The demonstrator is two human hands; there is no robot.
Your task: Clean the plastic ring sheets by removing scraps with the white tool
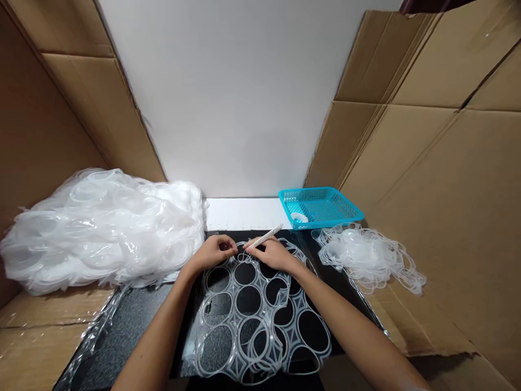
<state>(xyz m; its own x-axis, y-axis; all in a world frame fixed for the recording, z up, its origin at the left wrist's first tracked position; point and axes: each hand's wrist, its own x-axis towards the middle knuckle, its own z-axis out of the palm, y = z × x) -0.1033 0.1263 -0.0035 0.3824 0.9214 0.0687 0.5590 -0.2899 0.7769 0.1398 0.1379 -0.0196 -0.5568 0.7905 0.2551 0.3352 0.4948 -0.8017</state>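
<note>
A translucent silicone sheet (260, 320) with several round cut-out rings lies on a black mat (134, 320) in front of me. My left hand (214, 252) pinches the far edge of the sheet with closed fingers. My right hand (272, 252) holds a thin white stick tool (266, 237), its tip pointing at the sheet's far edge close to my left fingers. Both forearms reach in from the bottom of the view.
A big heap of translucent silicone sheets (101, 228) lies at the left. A pile of loose thin rings (366, 255) sits at the right. A turquoise basket (319, 206) holding a small white piece stands behind it. Cardboard walls (439, 163) flank both sides.
</note>
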